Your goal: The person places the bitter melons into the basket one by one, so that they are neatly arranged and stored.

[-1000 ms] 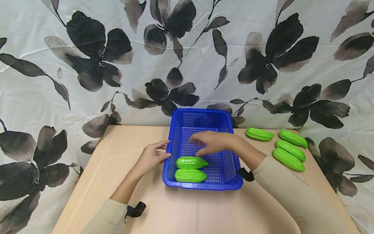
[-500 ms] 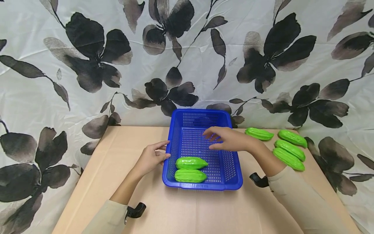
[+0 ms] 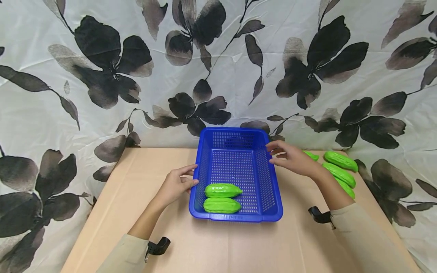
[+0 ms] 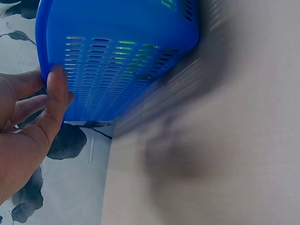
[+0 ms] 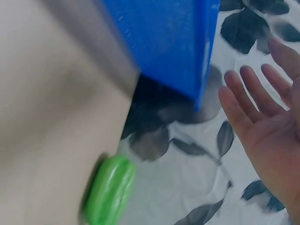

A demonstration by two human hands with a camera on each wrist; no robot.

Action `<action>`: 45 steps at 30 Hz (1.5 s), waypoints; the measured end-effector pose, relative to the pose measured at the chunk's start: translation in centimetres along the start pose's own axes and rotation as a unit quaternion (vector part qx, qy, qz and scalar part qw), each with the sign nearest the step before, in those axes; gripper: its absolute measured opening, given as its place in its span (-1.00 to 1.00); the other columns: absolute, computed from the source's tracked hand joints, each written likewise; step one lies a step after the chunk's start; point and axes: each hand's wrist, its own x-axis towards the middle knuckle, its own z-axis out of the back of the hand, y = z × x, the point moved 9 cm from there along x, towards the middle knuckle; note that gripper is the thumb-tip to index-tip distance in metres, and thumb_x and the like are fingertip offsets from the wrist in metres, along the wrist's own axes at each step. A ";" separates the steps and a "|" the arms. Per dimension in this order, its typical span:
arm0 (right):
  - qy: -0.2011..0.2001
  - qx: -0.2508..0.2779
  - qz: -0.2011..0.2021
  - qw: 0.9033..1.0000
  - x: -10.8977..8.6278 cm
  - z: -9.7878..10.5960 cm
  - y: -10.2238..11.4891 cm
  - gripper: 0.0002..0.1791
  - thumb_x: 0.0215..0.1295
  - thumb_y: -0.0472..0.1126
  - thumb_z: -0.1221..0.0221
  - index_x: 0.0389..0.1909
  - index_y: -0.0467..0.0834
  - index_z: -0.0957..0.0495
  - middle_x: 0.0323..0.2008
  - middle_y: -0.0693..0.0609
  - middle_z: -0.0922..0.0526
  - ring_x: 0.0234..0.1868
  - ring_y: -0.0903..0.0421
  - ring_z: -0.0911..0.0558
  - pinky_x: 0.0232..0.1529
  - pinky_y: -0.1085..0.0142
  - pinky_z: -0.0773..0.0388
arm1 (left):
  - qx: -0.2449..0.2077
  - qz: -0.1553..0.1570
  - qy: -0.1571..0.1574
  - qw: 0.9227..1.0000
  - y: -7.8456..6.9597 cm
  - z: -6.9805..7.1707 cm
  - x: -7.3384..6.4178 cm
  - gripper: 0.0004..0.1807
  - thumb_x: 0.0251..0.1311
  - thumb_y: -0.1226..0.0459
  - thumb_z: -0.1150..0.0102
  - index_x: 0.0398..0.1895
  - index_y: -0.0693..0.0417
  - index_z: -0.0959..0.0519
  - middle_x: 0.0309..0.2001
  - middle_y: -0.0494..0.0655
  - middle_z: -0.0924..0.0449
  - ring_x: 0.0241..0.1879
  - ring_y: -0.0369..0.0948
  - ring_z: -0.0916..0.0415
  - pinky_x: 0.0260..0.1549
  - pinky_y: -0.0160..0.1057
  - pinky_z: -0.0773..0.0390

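A blue perforated plastic basket [image 3: 235, 218] stands in the middle, toward the back of the table. Inside its near left part lie two glossy green cucumber-like vegetables, one [image 3: 223, 190] just behind the other [image 3: 222, 205]. My left hand [image 3: 175, 184] holds the basket's left rim; in the left wrist view its fingers [image 4: 57, 91] press the outer wall just under the rim. Beside the right rim is my right hand [image 3: 290, 157], holding nothing, its fingers apart and slightly bent. In the right wrist view the palm faces the basket's side.
Several more green vegetables [image 3: 341, 160] lie at the table's back right; my right hand and forearm partly cover some of them. One green vegetable [image 5: 111, 190] shows near the table edge in the right wrist view. A floral cloth [image 3: 239, 76] hangs behind the table [image 3: 218, 246].
My right hand has moved right, from above the inside of the basket to its right rim. The left hand, the basket and the two vegetables in it stay put.
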 end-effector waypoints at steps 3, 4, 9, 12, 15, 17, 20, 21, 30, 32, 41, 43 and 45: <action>-0.031 -0.016 -0.017 0.999 -0.5 1.3 -1.4 -0.42 0.44 -0.19 -0.29 0.39 -0.28 -0.37 0.31 -0.27 -0.52 0.32 -0.28 -0.51 0.37 -0.26 -0.49 | -0.001 0.000 -0.001 1.000 0.0 0.0 0.0 -0.39 0.30 0.47 -0.30 0.43 0.33 -0.42 0.07 0.36 -0.58 -0.45 -0.28 -0.65 -0.46 -0.13 -0.80; -0.041 -0.025 -0.023 0.999 -0.7 1.7 -1.9 -0.41 0.45 -0.19 -0.29 0.39 -0.28 -0.36 0.32 -0.28 -0.50 0.33 -0.29 -0.50 0.39 -0.27 -0.46 | -0.002 0.000 -0.002 1.000 0.0 0.1 0.0 -0.39 0.30 0.47 -0.30 0.42 0.34 -0.42 0.07 0.36 -0.58 -0.45 -0.29 -0.65 -0.45 -0.11 -0.81; -0.081 -0.060 -0.051 0.994 -1.5 3.5 -4.3 -0.33 0.45 -0.12 -0.29 0.44 -0.31 -0.31 0.37 -0.33 -0.44 0.39 -0.34 -0.41 0.44 -0.34 -0.32 | -0.005 0.001 0.000 1.000 -0.1 0.0 0.1 -0.39 0.31 0.48 -0.30 0.43 0.35 -0.41 0.06 0.38 -0.57 -0.43 -0.28 -0.66 -0.41 0.00 -0.81; -0.096 -0.089 -0.057 0.990 -1.7 4.2 -6.2 -0.31 0.44 -0.12 -0.30 0.46 -0.31 -0.30 0.40 -0.36 -0.39 0.42 -0.38 -0.35 0.42 -0.37 -0.30 | -0.005 0.004 0.000 1.000 0.1 0.0 0.0 -0.38 0.30 0.48 -0.30 0.43 0.35 -0.41 0.06 0.38 -0.57 -0.42 -0.26 -0.66 -0.41 0.00 -0.81; -0.107 -0.119 -0.062 0.985 -1.9 4.7 -7.8 -0.30 0.41 -0.16 -0.33 0.45 -0.32 -0.31 0.42 -0.38 -0.36 0.44 -0.41 -0.32 0.41 -0.39 -0.30 | -0.005 0.004 0.001 1.000 0.1 -0.1 0.0 -0.38 0.30 0.48 -0.31 0.43 0.35 -0.41 0.07 0.38 -0.57 -0.41 -0.24 -0.67 -0.40 0.02 -0.81; -0.108 -0.134 -0.066 0.983 -2.0 5.0 -8.8 -0.29 0.38 -0.19 -0.35 0.45 -0.34 -0.32 0.42 -0.41 -0.35 0.44 -0.43 -0.30 0.41 -0.38 -0.29 | -0.005 0.004 0.002 1.000 0.2 -0.1 0.1 -0.38 0.30 0.48 -0.31 0.43 0.34 -0.41 0.07 0.38 -0.57 -0.41 -0.24 -0.67 -0.38 0.06 -0.80; -0.097 -0.151 -0.085 0.980 -1.9 5.2 -9.9 -0.25 0.36 -0.17 -0.36 0.46 -0.33 -0.29 0.44 -0.42 -0.32 0.45 -0.44 -0.27 0.40 -0.39 -0.28 | -0.005 0.006 -0.001 1.000 0.3 -0.1 0.1 -0.38 0.29 0.48 -0.31 0.42 0.34 -0.42 0.07 0.37 -0.57 -0.40 -0.24 -0.68 -0.38 0.08 -0.80; -0.092 -0.156 -0.091 0.979 -1.9 5.2 -10.3 -0.24 0.36 -0.16 -0.36 0.47 -0.33 -0.28 0.45 -0.42 -0.31 0.46 -0.44 -0.26 0.41 -0.39 -0.27 | -0.005 0.006 -0.001 1.000 0.3 -0.1 0.1 -0.38 0.29 0.48 -0.31 0.43 0.33 -0.42 0.07 0.37 -0.57 -0.40 -0.24 -0.68 -0.38 0.07 -0.80; -0.058 -0.186 -0.114 0.974 -1.0 5.0 -12.5 -0.16 0.35 -0.15 -0.36 0.49 -0.41 -0.20 0.44 -0.51 -0.24 0.47 -0.48 -0.19 0.46 -0.39 -0.18 | -0.011 0.002 0.000 1.000 0.3 -0.1 0.3 -0.37 0.29 0.48 -0.31 0.43 0.34 -0.41 0.08 0.38 -0.57 -0.34 -0.23 -0.71 -0.39 0.01 -0.82; -0.053 -0.190 -0.117 0.973 -0.8 4.9 -13.2 -0.15 0.34 -0.16 -0.36 0.49 -0.43 -0.19 0.44 -0.52 -0.23 0.47 -0.48 -0.19 0.48 -0.38 -0.17 | -0.008 0.002 -0.003 1.000 0.2 0.0 0.3 -0.37 0.29 0.49 -0.31 0.43 0.34 -0.41 0.07 0.37 -0.57 -0.34 -0.24 -0.70 -0.40 -0.02 -0.82; -0.043 -0.194 -0.122 0.972 -0.2 4.1 -15.5 -0.13 0.30 -0.20 -0.37 0.49 -0.46 -0.17 0.41 -0.55 -0.23 0.44 -0.52 -0.19 0.49 -0.38 -0.16 | -0.005 0.003 -0.003 1.000 0.0 -0.1 0.3 -0.37 0.28 0.48 -0.32 0.43 0.33 -0.42 0.07 0.37 -0.57 -0.36 -0.21 -0.71 -0.39 0.03 -0.81; -0.041 -0.201 -0.123 0.971 -0.3 3.8 -15.6 -0.12 0.29 -0.21 -0.37 0.49 -0.46 -0.16 0.43 -0.54 -0.22 0.45 -0.52 -0.19 0.50 -0.37 -0.14 | -0.006 0.003 -0.002 1.000 0.0 0.0 0.3 -0.37 0.28 0.48 -0.32 0.43 0.32 -0.42 0.07 0.38 -0.57 -0.36 -0.21 -0.70 -0.39 0.03 -0.81; -0.041 -0.215 -0.126 0.968 -0.4 3.6 -15.8 -0.12 0.27 -0.21 -0.38 0.49 -0.45 -0.18 0.43 -0.52 -0.22 0.44 -0.53 -0.20 0.49 -0.38 -0.15 | -0.007 0.002 0.001 1.000 0.0 0.0 0.2 -0.37 0.28 0.48 -0.32 0.43 0.33 -0.42 0.07 0.38 -0.57 -0.36 -0.21 -0.70 -0.41 -0.01 -0.82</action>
